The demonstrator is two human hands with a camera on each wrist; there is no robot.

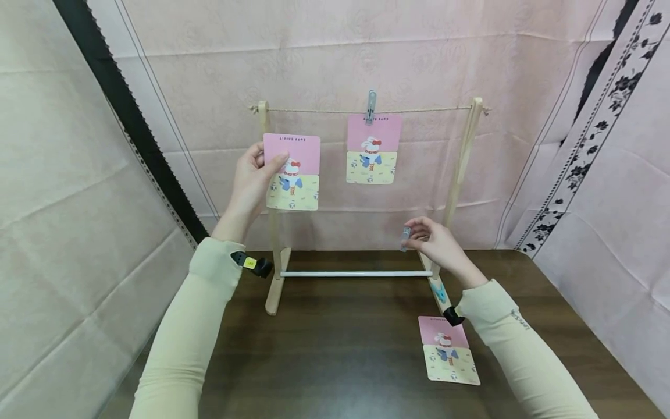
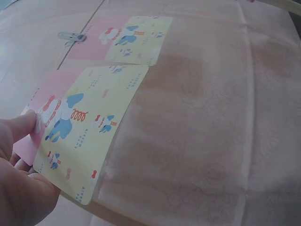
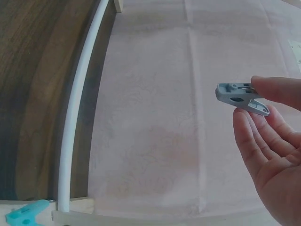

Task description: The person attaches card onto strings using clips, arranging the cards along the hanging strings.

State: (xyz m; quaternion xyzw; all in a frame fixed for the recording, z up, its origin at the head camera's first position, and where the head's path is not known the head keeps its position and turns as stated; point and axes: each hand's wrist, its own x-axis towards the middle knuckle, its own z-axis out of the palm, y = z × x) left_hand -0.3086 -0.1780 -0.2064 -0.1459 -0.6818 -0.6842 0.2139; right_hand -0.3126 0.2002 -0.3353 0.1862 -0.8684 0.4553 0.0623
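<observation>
My left hand (image 1: 251,180) pinches a pink and yellow card (image 1: 306,192) by its left edge, thumb in front, just below the left part of the string (image 1: 314,111). Between the thumb and fingers of my right hand (image 1: 437,244) is a grey-blue clothespin (image 3: 237,96), held in front of the right post. A matching card (image 1: 361,169) hangs from the string under another grey clothespin (image 1: 371,107). In the left wrist view, the held card (image 2: 106,117) partly overlaps the lower edge of the hanging one.
A wooden frame with a left foot (image 1: 277,285), a right post (image 1: 463,160) and a white crossbar (image 1: 356,273) stands on the brown table (image 1: 314,361). A turquoise clothespin (image 1: 438,292) lies on the right foot. Another card (image 1: 450,361) lies near the right forearm. Pale cloth surrounds the table.
</observation>
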